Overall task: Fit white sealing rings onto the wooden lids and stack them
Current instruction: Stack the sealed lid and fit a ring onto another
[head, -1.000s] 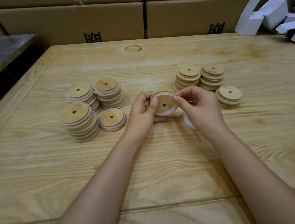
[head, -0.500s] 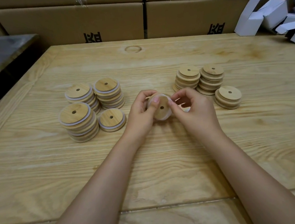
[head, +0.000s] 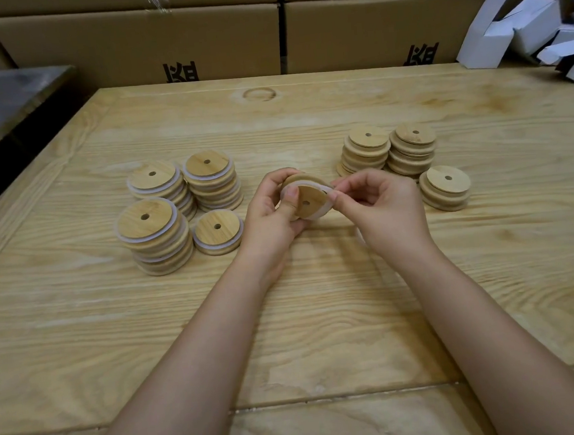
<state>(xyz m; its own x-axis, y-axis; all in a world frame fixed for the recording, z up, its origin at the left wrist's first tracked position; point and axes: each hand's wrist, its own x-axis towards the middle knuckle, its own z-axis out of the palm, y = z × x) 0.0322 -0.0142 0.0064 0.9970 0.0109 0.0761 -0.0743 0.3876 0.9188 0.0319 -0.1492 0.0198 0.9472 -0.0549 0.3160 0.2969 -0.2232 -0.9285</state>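
I hold a round wooden lid (head: pixel 310 200) with a centre hole above the middle of the table. My left hand (head: pixel 271 215) grips its left edge, thumb across the face. My right hand (head: pixel 381 210) pinches the white sealing ring (head: pixel 324 187) at the lid's right rim. To the left stand stacks of ringed lids (head: pixel 153 234), (head: pixel 212 180), (head: pixel 159 186) and a low one (head: pixel 217 231). To the right stand stacks of bare lids (head: pixel 366 149), (head: pixel 412 147), (head: pixel 445 187). A bit of white ring (head: pixel 359 235) shows under my right wrist.
The wooden table (head: pixel 287 320) has a seam near its front edge. Cardboard boxes (head: pixel 148 46) line the back. White folded cartons (head: pixel 531 23) lie at the back right. A grey metal surface (head: pixel 2 102) stands beyond the left edge.
Both hands have turned the lid between them, from facing me to more tilted. My right fingers have worked along the rim with the white ring. The stacks have not moved.
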